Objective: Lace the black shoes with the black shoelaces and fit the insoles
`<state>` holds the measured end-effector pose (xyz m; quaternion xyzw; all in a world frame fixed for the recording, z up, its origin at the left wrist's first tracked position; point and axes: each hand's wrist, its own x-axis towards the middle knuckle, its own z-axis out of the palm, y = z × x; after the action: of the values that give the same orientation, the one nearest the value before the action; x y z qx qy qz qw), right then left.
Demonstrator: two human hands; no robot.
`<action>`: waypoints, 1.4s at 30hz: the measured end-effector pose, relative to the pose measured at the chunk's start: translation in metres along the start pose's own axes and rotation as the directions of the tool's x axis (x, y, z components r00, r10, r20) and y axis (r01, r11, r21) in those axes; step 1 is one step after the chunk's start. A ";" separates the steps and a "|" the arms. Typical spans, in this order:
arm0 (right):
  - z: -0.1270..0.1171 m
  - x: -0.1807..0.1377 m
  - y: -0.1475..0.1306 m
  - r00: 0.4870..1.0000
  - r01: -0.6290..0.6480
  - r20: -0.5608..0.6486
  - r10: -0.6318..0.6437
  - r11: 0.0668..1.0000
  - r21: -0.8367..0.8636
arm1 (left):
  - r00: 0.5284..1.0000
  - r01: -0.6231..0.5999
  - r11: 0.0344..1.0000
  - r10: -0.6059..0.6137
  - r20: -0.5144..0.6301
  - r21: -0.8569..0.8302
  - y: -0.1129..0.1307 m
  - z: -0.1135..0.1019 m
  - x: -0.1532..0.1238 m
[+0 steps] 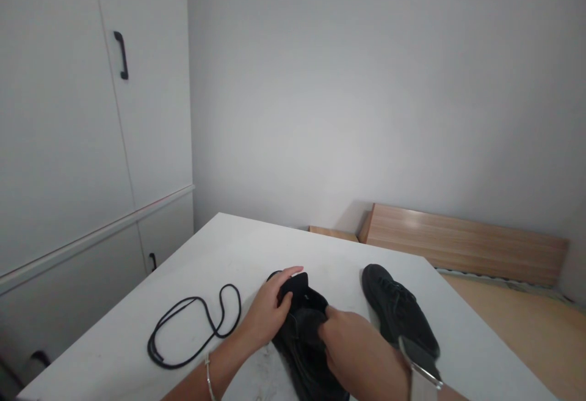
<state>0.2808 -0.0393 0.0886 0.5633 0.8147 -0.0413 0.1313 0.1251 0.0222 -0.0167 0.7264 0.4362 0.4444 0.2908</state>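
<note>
A black shoe (304, 358) lies on the white table in front of me, its toe pointing away and no lace showing in it. My left hand (267, 310) is closed around its far left part, thumb at the opened upper. On the other side, my right hand (348, 347) grips the right edge of the shoe with curled fingers. The fingertips of the right hand are partly hidden. Left of the shoe, a loose black shoelace (211, 328) lies in loops, touched by neither hand. A second black shoe (397, 303), with its lace in, stands to the right.
The white table (256, 239) has its far edge near a grey wall. White cabinets (151, 108) with dark handles stand at the left. Beyond the table's right edge are a wooden headboard (458, 239) and a tan bed surface (526, 321).
</note>
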 end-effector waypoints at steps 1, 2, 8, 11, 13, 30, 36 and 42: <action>0.004 0.008 -0.005 1.000 -0.003 -0.029 0.004 1.000 0.006 | 1.000 -0.013 1.000 0.013 -0.004 -0.022 0.000 0.000 0.000; 0.008 0.016 -0.010 0.998 0.000 -0.057 0.001 1.000 0.011 | 1.000 -0.024 0.999 0.024 -0.008 -0.042 0.000 0.000 -0.001; 0.024 0.036 -0.007 0.993 0.101 -0.064 -0.099 0.994 0.035 | 1.000 -0.015 0.990 0.011 -0.028 -0.143 -0.006 0.005 -0.003; 0.025 0.035 0.001 0.989 0.141 -0.038 -0.140 0.990 0.027 | 0.999 -0.001 0.983 -0.006 -0.039 -0.181 -0.011 0.009 -0.003; 0.027 0.037 0.003 0.992 0.121 -0.021 -0.121 0.993 0.016 | 0.999 0.002 0.983 -0.011 -0.046 -0.186 -0.015 0.010 -0.003; 0.031 0.067 0.023 0.936 0.349 -0.046 -0.350 0.937 -0.019 | 0.998 0.032 0.984 -0.042 -0.052 -0.177 -0.021 0.012 -0.004; 0.025 0.055 0.034 0.846 0.528 0.011 -0.534 0.832 -0.170 | 0.997 0.039 0.986 -0.049 -0.056 -0.162 -0.021 0.012 -0.005; 0.082 0.074 0.033 0.792 0.568 -0.098 -0.603 0.786 -0.243 | 0.997 0.049 0.985 -0.058 -0.050 -0.168 -0.021 0.012 -0.007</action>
<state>0.3006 0.0223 -0.0067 0.2672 0.9573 0.0504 0.0978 0.1264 0.0254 -0.0415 0.6751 0.4247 0.4913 0.3502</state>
